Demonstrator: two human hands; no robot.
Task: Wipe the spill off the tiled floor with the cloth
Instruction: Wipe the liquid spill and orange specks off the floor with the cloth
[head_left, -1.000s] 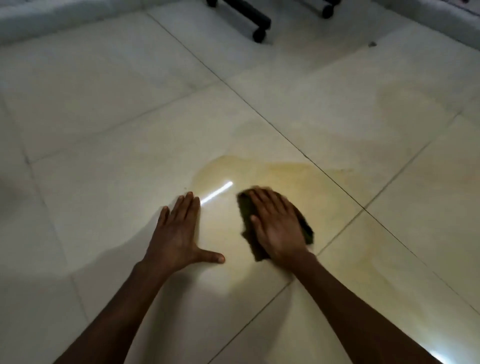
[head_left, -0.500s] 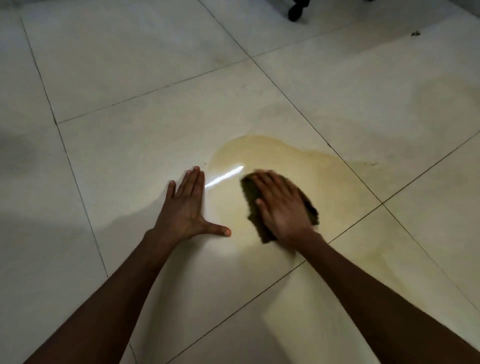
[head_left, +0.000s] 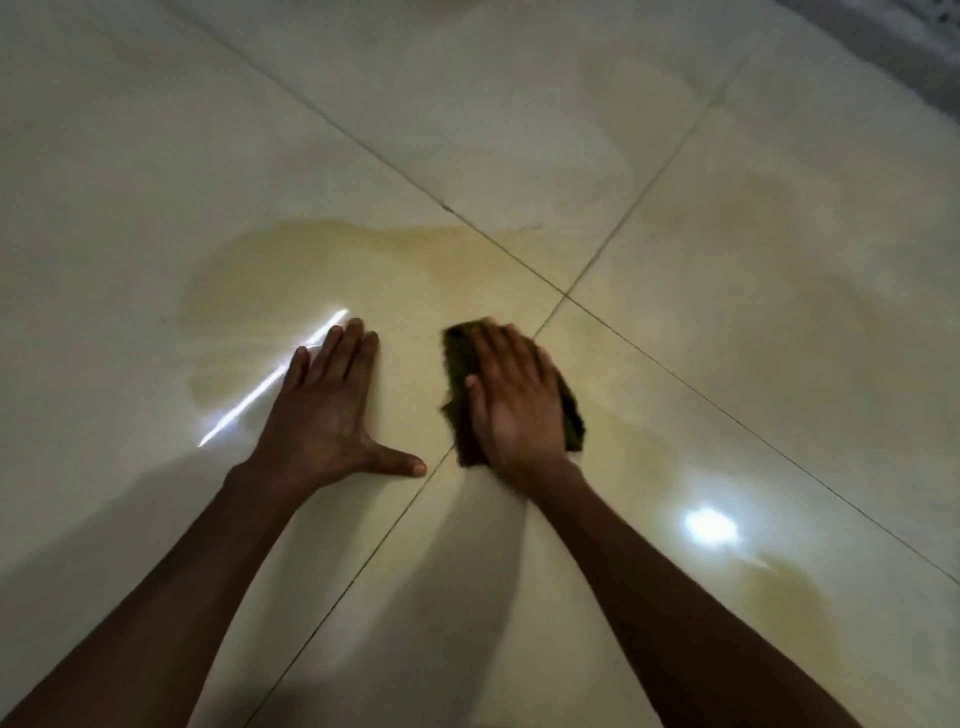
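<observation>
On the pale tiled floor (head_left: 130, 156), nearest, the left hand (head_left: 332, 415) lies flat, fingers together, thumb splayed. Just beside it the right hand (head_left: 511, 400) presses flat on the dark cloth (head_left: 460, 353), fingers slightly apart. Beyond spreads the yellowish spill (head_left: 311, 270), crossing grout lines (head_left: 613, 218); no writing shows.

The room is dim around me. Glare streaks the floor (head_left: 156, 156) at nine o'clock of my left hand (head_left: 324, 415), with a bright spot at four o'clock. My right hand (head_left: 511, 400) looks blurred, perhaps motion. Corners darken; arm shadows are soft.
</observation>
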